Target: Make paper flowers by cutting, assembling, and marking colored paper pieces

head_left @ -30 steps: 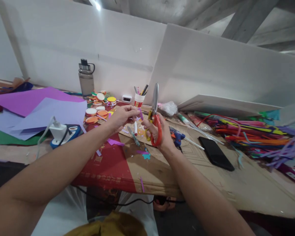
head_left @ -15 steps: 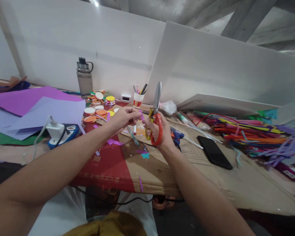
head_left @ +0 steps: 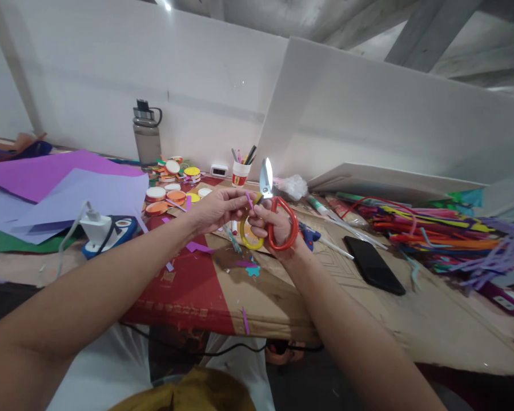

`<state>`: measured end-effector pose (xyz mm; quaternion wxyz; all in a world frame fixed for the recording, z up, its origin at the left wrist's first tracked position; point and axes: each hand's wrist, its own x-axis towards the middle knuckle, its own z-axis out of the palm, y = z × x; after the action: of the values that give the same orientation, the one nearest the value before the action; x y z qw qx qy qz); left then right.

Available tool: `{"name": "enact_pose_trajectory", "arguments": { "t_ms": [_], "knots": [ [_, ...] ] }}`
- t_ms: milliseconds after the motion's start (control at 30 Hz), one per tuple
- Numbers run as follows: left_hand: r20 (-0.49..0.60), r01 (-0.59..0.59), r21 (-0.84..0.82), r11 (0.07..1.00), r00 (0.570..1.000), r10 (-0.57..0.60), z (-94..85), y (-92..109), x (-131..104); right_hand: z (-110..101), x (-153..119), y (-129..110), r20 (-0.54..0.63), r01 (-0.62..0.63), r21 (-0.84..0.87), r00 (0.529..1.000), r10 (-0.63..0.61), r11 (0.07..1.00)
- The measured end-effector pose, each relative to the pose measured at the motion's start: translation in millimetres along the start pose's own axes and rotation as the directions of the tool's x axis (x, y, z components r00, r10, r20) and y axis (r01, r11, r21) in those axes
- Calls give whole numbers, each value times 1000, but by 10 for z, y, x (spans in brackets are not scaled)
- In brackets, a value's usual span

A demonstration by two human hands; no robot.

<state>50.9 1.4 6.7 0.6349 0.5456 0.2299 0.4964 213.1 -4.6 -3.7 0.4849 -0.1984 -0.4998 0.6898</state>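
My left hand (head_left: 223, 210) pinches a small purple paper strip (head_left: 249, 200) above the middle of the table. Close beside it, my right hand (head_left: 276, 221) is closed around a pair of scissors (head_left: 282, 228) with one red and one yellow handle loop. The blades point up and away, and look closed. My right fingertips meet the lower end of the strip. Below the hands lie a teal star-shaped cutout (head_left: 252, 271) and a purple scrap (head_left: 200, 247) on the cardboard.
Purple and lilac paper sheets (head_left: 81, 194) and a blue power socket (head_left: 111, 234) are at left. A water bottle (head_left: 147, 134) and a paper cup of pens (head_left: 240, 172) stand behind. At right lie a black phone (head_left: 373, 265) and colourful pipe cleaners (head_left: 445, 234).
The scissors have turned in my right hand, so the yellow loop now hangs to the left and the blades sit lower. My left hand has shifted slightly right.
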Motion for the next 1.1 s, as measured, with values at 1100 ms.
{"name": "enact_pose_trajectory", "arguments": {
  "t_ms": [1100],
  "knots": [
    [-332, -129, -54, 990, 938, 104, -103, 47, 62, 9, -113, 156, -18, -17, -587, 1000, 8, 809]
  ]
}}
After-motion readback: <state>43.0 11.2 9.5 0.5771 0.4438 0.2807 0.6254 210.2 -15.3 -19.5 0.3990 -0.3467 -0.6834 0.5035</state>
